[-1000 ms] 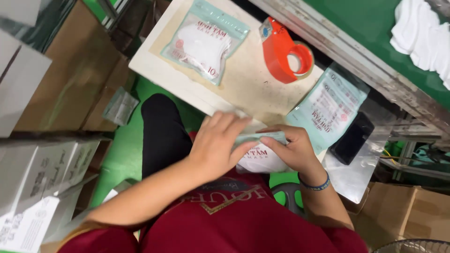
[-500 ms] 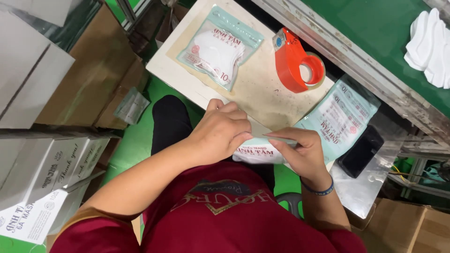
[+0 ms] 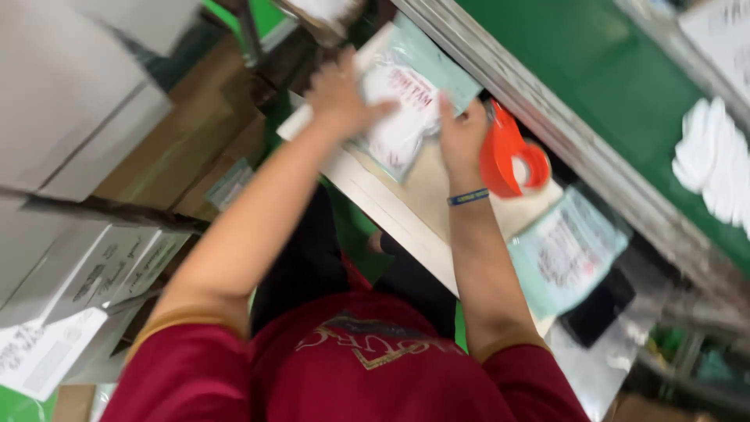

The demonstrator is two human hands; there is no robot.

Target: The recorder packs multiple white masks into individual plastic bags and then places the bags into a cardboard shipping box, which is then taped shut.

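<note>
While both arms stretch forward, the hands, left [image 3: 337,95] and right [image 3: 462,134], grip a packaged mask [image 3: 406,105].

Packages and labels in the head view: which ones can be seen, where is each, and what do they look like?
Flat pouch: on the board, under both hands; pale teal, clear window, white contents.
Second pouch: board's right end; same teal and white, blurred.
Cardboard boxes: stacked at left; white, dark print.
Paper label: lower left; white rectangle.
</note>
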